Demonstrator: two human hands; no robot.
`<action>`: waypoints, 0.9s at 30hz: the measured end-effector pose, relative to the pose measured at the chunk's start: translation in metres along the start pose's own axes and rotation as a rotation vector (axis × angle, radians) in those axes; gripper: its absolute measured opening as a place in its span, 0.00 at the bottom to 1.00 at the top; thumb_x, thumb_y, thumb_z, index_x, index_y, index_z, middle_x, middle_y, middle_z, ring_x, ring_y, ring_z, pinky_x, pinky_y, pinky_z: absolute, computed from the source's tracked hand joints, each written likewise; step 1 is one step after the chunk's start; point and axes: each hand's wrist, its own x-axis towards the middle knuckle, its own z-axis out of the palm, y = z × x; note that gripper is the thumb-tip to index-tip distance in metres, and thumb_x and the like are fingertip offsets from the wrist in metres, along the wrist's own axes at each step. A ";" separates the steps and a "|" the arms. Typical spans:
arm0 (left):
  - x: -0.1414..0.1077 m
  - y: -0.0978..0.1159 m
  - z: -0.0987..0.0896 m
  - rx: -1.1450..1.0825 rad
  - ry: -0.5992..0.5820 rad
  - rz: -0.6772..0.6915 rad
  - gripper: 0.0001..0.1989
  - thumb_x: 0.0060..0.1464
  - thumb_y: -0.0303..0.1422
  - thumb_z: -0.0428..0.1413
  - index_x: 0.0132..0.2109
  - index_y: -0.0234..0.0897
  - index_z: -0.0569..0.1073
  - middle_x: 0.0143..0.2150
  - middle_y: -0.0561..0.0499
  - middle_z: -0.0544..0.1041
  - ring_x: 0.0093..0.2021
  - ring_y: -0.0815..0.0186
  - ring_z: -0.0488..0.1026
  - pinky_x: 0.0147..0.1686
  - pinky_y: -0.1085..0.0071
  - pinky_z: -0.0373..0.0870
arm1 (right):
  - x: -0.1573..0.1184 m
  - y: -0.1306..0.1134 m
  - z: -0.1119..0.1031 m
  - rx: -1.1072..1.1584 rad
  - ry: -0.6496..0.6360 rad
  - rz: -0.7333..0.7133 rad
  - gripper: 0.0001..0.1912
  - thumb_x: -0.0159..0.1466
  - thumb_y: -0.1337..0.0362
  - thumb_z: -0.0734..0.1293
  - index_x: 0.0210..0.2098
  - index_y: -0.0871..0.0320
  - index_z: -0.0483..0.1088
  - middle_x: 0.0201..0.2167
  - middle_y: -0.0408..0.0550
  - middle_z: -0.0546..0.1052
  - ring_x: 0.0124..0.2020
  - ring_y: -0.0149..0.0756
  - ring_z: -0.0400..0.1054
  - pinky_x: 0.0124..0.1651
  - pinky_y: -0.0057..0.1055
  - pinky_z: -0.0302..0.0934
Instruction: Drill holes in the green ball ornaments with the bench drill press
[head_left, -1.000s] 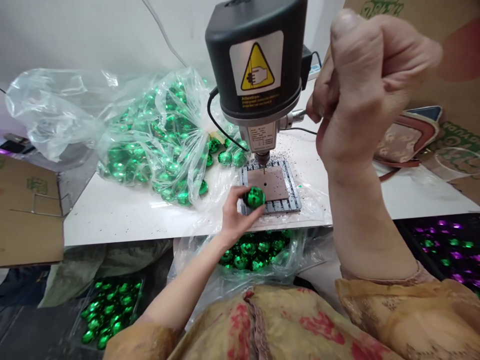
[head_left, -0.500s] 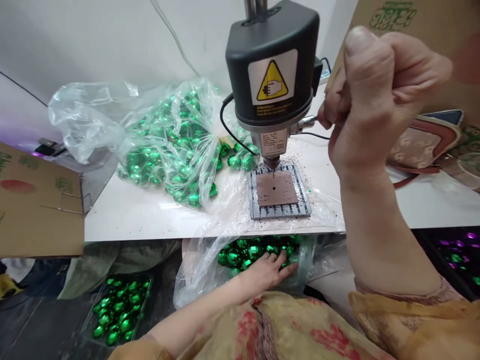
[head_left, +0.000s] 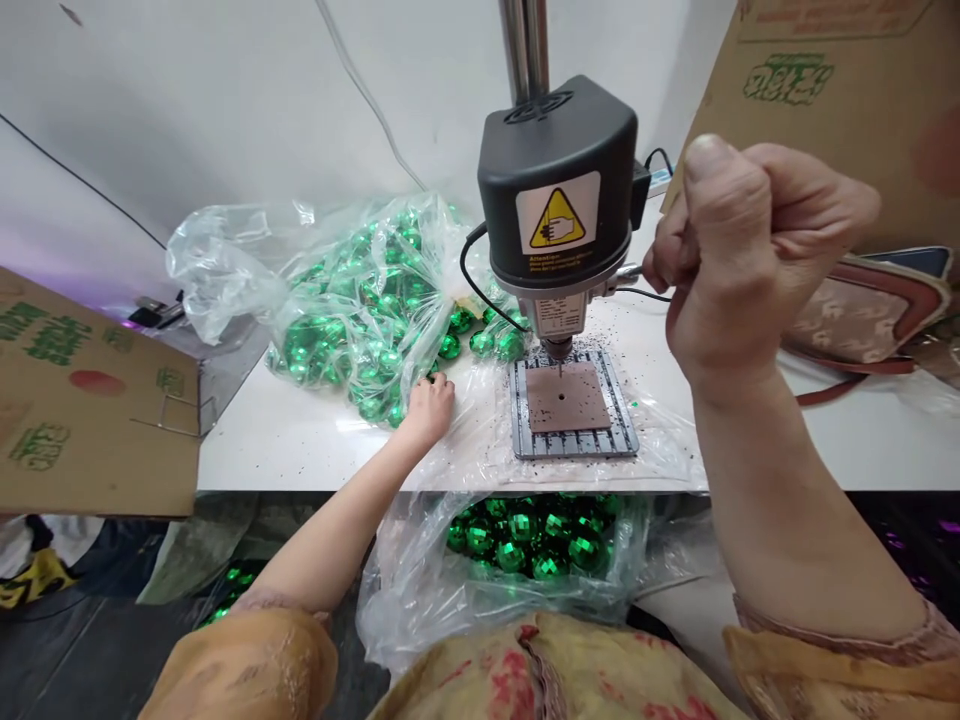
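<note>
My right hand is closed in a fist round the lever handle of a black bench drill press. Its thin bit hangs above a brown board with a dark hole, lying on the grooved metal base. My left hand is on the white table at the right side of a clear plastic bag of shiny green faceted balls. Its fingers are curled, with a dark green bit of a ball showing at the fingertips. Most of that ball is hidden.
More green balls lie in an open plastic bag at my lap, below the table edge. Cardboard boxes stand left and right. A brown-trimmed bag lies on the right. Dark chips are scattered around the drill base.
My left hand has moved from the balls at my lap up and left to the balls on the table. My right hand stays on the lever. The view has shifted slightly.
</note>
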 end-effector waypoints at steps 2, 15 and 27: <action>0.001 -0.003 0.000 0.014 0.004 -0.025 0.18 0.56 0.19 0.49 0.50 0.28 0.78 0.60 0.26 0.70 0.50 0.39 0.75 0.43 0.53 0.71 | 0.000 0.001 -0.001 0.014 -0.001 -0.010 0.29 0.61 0.54 0.73 0.15 0.56 0.54 0.11 0.36 0.53 0.14 0.22 0.47 0.20 0.31 0.39; -0.016 0.023 -0.028 -1.875 0.092 0.072 0.27 0.53 0.50 0.66 0.55 0.41 0.77 0.44 0.46 0.79 0.34 0.63 0.78 0.37 0.64 0.78 | -0.005 -0.012 0.000 -0.009 -0.003 0.018 0.27 0.64 0.60 0.69 0.16 0.59 0.53 0.13 0.35 0.53 0.16 0.20 0.51 0.22 0.28 0.41; 0.014 0.095 0.000 -2.095 0.150 0.032 0.33 0.45 0.45 0.73 0.56 0.39 0.75 0.45 0.47 0.82 0.46 0.62 0.80 0.51 0.65 0.74 | -0.006 -0.010 -0.002 -0.023 -0.036 0.017 0.26 0.67 0.61 0.66 0.17 0.59 0.51 0.13 0.34 0.52 0.16 0.16 0.51 0.22 0.26 0.42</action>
